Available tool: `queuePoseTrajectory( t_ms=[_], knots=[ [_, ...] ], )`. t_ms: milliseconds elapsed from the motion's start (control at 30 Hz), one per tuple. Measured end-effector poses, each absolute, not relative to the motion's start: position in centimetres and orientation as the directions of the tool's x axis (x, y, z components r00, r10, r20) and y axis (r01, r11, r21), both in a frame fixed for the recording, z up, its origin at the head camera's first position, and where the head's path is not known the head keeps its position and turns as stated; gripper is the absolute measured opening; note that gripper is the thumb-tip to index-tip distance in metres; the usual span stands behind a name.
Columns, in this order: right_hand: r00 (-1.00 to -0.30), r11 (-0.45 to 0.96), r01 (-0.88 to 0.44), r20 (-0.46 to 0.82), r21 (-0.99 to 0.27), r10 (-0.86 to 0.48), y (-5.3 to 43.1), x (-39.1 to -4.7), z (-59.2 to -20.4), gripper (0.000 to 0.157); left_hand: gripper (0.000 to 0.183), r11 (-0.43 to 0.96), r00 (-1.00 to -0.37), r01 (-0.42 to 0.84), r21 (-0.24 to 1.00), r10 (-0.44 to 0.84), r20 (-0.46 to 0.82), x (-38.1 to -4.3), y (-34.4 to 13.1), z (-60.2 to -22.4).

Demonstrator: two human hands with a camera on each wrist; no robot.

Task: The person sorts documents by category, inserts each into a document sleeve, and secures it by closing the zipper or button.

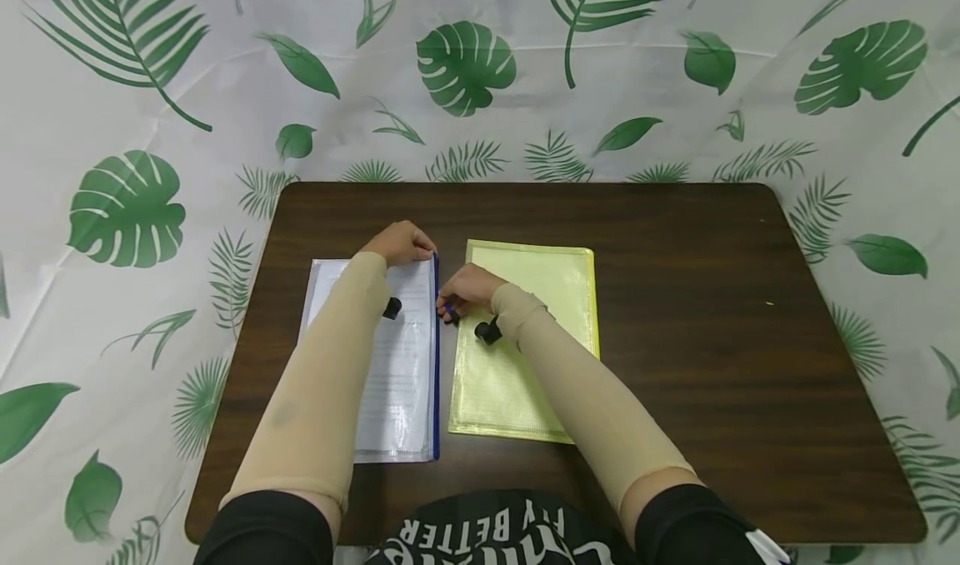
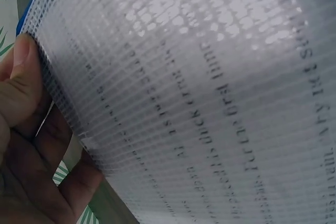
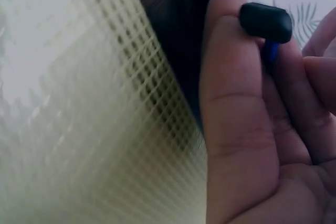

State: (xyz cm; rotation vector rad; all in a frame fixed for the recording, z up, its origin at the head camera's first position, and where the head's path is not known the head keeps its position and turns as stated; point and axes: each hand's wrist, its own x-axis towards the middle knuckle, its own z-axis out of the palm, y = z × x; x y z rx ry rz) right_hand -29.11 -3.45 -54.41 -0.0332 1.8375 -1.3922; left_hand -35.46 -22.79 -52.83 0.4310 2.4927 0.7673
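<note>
A clear mesh zipper pouch (image 1: 397,382) with printed paper inside lies at the left of the table, its blue zipper (image 1: 437,373) along the right edge. My left hand (image 1: 401,242) pinches the pouch's far right corner, thumb (image 2: 23,59) on top and fingers beneath. My right hand (image 1: 468,286) is at the zipper edge, over the left side of a yellow mesh pouch (image 1: 551,298). Between its thumb and fingers sits the zipper pull (image 3: 266,23), a dark rounded piece with a blue strip.
The brown wooden table (image 1: 712,340) extends to the right of both pouches. Behind and around it hangs a white cloth (image 1: 247,98) with green leaf prints. A black wrist camera (image 1: 487,332) on my right wrist overlaps the yellow pouch.
</note>
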Motion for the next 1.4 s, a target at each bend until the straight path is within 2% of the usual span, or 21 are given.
queuePoseTrajectory(
  t_ms=[333,600,800,1133,1400],
  knots=[
    [-0.665,0.357,0.464,-0.585,-0.811,-0.464,-3.3,-28.4,-54.7,0.025,0.025,0.8,-0.856,0.125,0.587,0.386,-0.343,-35.2,-22.5,-53.0],
    [-0.576,0.37,0.536,-0.649,-0.759,-0.498,-3.0,-27.2,-55.0,0.024,0.026,0.802,-0.856,0.108,0.588,0.376,-0.355,-34.7,-22.4,-52.9],
    [-0.57,0.35,0.565,-0.66,-0.747,-0.49,-3.0,-26.8,-54.6,0.026,0.025,0.799,-0.852,0.087,0.595,0.369,-0.371,-34.7,-22.3,-52.8],
    [-0.535,0.266,0.65,-0.677,-0.712,-0.506,-2.5,-25.8,-55.0,0.025,0.025,0.781,-0.855,0.128,0.611,0.399,-0.332,-34.5,-22.7,-53.5],
    [-0.527,0.265,0.655,-0.679,-0.708,-0.51,-2.4,-24.8,-55.3,0.025,0.024,0.771,-0.861,0.121,0.626,0.396,-0.321,-34.2,-22.8,-53.7]
  ],
)
